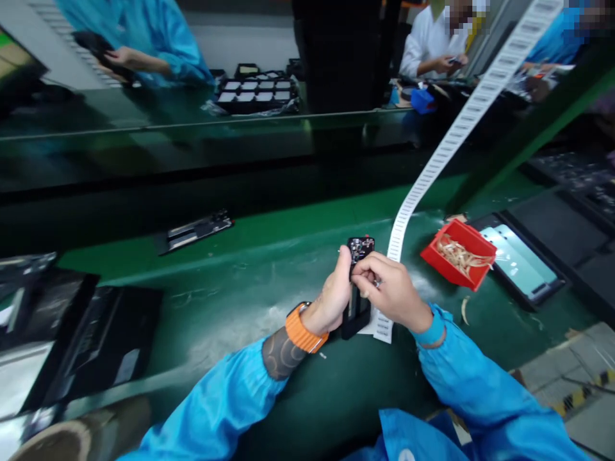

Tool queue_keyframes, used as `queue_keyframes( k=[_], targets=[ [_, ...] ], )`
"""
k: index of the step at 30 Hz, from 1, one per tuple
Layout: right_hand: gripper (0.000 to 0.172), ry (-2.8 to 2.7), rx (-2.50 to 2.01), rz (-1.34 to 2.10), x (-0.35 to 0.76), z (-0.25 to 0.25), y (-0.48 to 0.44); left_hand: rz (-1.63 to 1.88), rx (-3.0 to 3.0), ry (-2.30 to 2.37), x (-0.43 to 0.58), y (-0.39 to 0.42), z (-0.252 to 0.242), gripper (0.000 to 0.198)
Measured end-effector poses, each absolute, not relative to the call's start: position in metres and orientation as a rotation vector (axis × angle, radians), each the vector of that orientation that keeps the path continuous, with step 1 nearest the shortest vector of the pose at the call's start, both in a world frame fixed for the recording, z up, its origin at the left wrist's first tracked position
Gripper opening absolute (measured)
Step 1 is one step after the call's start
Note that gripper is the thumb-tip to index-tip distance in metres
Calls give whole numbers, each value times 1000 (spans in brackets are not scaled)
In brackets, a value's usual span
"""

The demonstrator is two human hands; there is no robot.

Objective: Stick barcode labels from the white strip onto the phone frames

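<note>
My left hand (334, 291) is wrapped round the side of an opened phone (355, 320), its thumb lying along the upper edge. Bare circuitry shows at the phone's top end, and its lower part is black. Over the phone's middle, my right hand (387, 282) is closed with thumb and forefinger pinched together. Whatever lies between those fingertips is hidden or too small to name. Just beyond the right hand runs a long white strip of printed labels (437, 160), its lower end on the green bench beside the phone.
A red bin (451, 256) holds pale curled pieces, with phone panels (521, 259) to its right. Another opened phone (196, 230) lies farther back on the bench. Black trays (115, 339) fill the left side, near a cardboard tube (86, 432). Co-workers sit across the bench.
</note>
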State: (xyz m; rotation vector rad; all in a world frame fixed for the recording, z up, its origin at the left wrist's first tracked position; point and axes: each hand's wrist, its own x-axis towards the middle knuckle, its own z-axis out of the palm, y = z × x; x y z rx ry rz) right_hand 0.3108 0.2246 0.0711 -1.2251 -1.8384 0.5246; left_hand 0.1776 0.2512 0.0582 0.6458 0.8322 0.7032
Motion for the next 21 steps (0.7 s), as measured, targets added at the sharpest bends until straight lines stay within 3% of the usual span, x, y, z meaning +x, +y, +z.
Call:
queue_keyframes(
  k=[8, 11, 13, 17, 21],
  targets=[
    [16, -2002, -1234, 371, 345, 94, 212, 697, 452, 829, 169, 273, 75, 80],
    [15, -1699, -1609, 10, 419, 99, 204, 737, 391, 775, 153, 291, 84, 90],
    [24, -1723, -1674, -191, 471, 88, 204, 728, 395, 732, 144, 299, 87, 96],
    [42, -1861, -1726, -277, 530, 55, 207, 711, 398, 659, 141, 302, 85, 99],
    [23, -1760, -1826, -356, 532, 54, 194, 714, 401, 625, 144, 300, 79, 96]
  ],
)
